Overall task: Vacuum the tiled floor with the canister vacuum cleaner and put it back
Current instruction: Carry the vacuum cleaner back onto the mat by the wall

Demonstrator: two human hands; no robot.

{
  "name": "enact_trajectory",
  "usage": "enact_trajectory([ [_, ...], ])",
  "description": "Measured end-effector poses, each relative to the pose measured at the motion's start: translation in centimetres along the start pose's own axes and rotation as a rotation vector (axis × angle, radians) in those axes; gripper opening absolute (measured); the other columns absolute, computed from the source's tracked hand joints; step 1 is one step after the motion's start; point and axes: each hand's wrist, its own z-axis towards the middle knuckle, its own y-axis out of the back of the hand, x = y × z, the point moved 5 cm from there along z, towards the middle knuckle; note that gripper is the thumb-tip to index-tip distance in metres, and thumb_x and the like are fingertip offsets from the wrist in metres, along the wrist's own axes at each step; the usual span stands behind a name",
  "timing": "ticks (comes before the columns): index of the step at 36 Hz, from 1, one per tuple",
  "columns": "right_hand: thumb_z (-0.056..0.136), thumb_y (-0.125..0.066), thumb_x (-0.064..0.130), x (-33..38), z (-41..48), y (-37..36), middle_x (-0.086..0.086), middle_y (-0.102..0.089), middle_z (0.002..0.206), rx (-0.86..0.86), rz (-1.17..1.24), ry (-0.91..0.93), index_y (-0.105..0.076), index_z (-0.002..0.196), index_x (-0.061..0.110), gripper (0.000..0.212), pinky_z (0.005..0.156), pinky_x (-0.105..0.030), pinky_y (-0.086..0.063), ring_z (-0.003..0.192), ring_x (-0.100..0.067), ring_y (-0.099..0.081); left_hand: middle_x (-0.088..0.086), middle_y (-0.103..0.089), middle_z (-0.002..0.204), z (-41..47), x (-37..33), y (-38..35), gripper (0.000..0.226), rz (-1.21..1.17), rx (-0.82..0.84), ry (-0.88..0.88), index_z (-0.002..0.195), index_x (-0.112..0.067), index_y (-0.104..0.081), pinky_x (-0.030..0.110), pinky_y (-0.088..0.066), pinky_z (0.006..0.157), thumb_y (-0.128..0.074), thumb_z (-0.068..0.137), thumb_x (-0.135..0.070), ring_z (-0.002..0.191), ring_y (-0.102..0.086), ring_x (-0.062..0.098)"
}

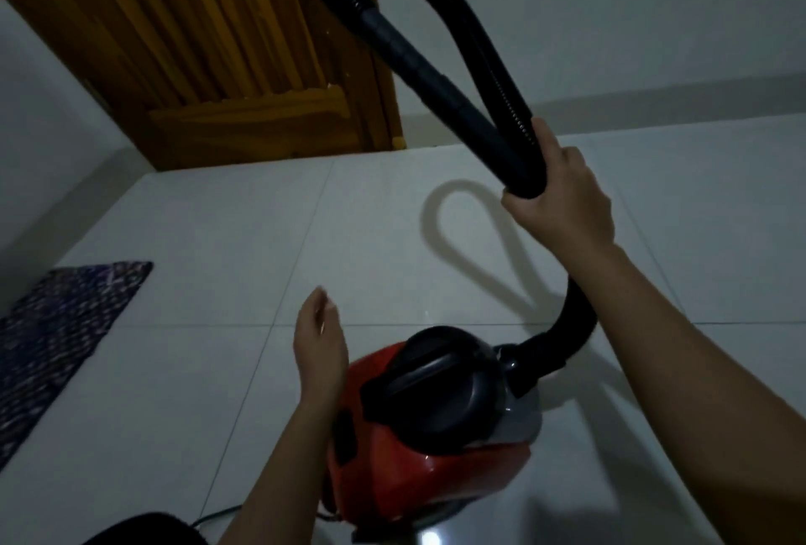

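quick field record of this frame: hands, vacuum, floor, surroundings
left hand: open, beside the canister, holding nothing
right hand: grips hose and wand together, raised
canister: red and black, on the floor
hose: black, looped upward, joined to canister
floor: pale tiles
surroundings: wooden door behind, dark rug at left

A room in a home: glossy white floor tiles (244,248) run up to a wooden door (196,42) (slatted, amber-brown), plain white walls (610,12) flank it, and a patterned mat (56,326) lies to its left.
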Motion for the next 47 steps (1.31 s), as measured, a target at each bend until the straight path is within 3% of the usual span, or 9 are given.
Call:
enact_trajectory([
  [6, 0.079, -0.065, 0.034, 1.2, 1.2, -1.4, -0.019, -0.047, 0.124, -0.02, -0.014, 0.07, -0.016, 0.153, 0.031, 0.089, 0.084, -0.046, -0.045, 0.108, -0.038, -0.05, 0.012, -0.042, 0.145, -5.0, 9.6, 3.9, 0.043, 0.199, -0.052, 0.211, 0.139, -0.005, -0.04, 0.032, -0.031, 0.107, -0.039, 0.1, -0.021, 0.132, -0.041, 0.024],
  [9, 0.079, -0.065, 0.033, 1.9, 1.3, -2.1, -0.02, -0.047, 0.124, -0.022, -0.03, 0.095, -0.017, 0.153, 0.03, 0.089, 0.086, -0.046, -0.043, 0.107, -0.038, -0.049, 0.008, -0.042, 0.146, -7.3, 11.7, 3.4, 0.061, 0.152, 0.039, 0.281, 0.142, -0.011, -0.037, 0.038, -0.035, 0.109, -0.036, 0.092, -0.046, 0.13, -0.043, 0.021],
  [15, 0.079, -0.063, 0.033, 3.1, 1.2, -3.3, -0.021, -0.047, 0.124, -0.006, -0.044, 0.16, -0.016, 0.154, 0.029, 0.088, 0.089, -0.047, -0.042, 0.107, -0.038, -0.049, 0.0, -0.011, 0.159, -7.8, 13.5, 2.1, 0.07, 0.032, 0.055, 0.394, 0.15, -0.03, -0.006, 0.055, -0.012, 0.118, -0.031, 0.091, -0.059, 0.147, -0.006, 0.028],
  [18, 0.079, -0.063, 0.032, 3.4, 1.2, -3.7, -0.021, -0.048, 0.124, -0.014, -0.062, 0.166, -0.017, 0.154, 0.029, 0.088, 0.088, -0.047, -0.042, 0.106, -0.039, -0.05, -0.004, -0.01, 0.159, -8.1, 14.3, 2.0, 0.101, -0.072, 0.061, 0.442, 0.148, -0.04, -0.005, 0.058, -0.014, 0.117, -0.044, 0.065, -0.084, 0.147, -0.007, 0.028],
  [20, 0.078, -0.063, 0.032, 3.6, 1.1, -4.0, -0.021, -0.048, 0.122, -0.022, -0.073, 0.17, -0.018, 0.154, 0.029, 0.088, 0.087, -0.047, -0.042, 0.105, -0.038, -0.05, -0.006, -0.012, 0.159, -8.0, 14.9, 1.8, 0.111, -0.115, 0.076, 0.451, 0.146, -0.045, -0.006, 0.059, -0.016, 0.116, -0.045, 0.053, -0.091, 0.147, -0.009, 0.028],
  [30, 0.076, -0.063, 0.034, 4.0, 1.1, -5.1, -0.018, -0.051, 0.119, -0.044, -0.123, 0.198, -0.02, 0.153, 0.03, 0.088, 0.086, -0.044, -0.041, 0.102, -0.035, -0.051, -0.004, -0.019, 0.158, -6.0, 14.9, 0.5, 0.11, -0.139, 0.108, 0.437, 0.146, -0.044, -0.012, 0.057, -0.026, 0.114, -0.049, 0.053, -0.089, 0.143, -0.024, 0.026],
  [40, 0.075, -0.063, 0.033, 3.7, 1.7, -5.4, -0.018, -0.051, 0.118, -0.068, -0.156, 0.209, -0.021, 0.153, 0.03, 0.088, 0.084, -0.043, -0.041, 0.099, -0.035, -0.052, -0.004, -0.026, 0.155, -5.2, 14.1, 0.0, 0.079, -0.138, 0.123, 0.366, 0.147, -0.037, -0.017, 0.052, -0.034, 0.111, -0.046, 0.078, -0.062, 0.137, -0.036, 0.024],
  [47, 0.074, -0.065, 0.034, 3.6, 1.3, -5.5, -0.016, -0.052, 0.119, -0.069, -0.168, 0.227, -0.022, 0.152, 0.03, 0.09, 0.085, -0.043, -0.04, 0.1, -0.034, -0.052, -0.005, -0.025, 0.155, -5.0, 14.4, -0.7, 0.089, -0.14, 0.153, 0.365, 0.146, -0.042, -0.016, 0.052, -0.033, 0.112, -0.046, 0.07, -0.078, 0.139, -0.033, 0.022],
])
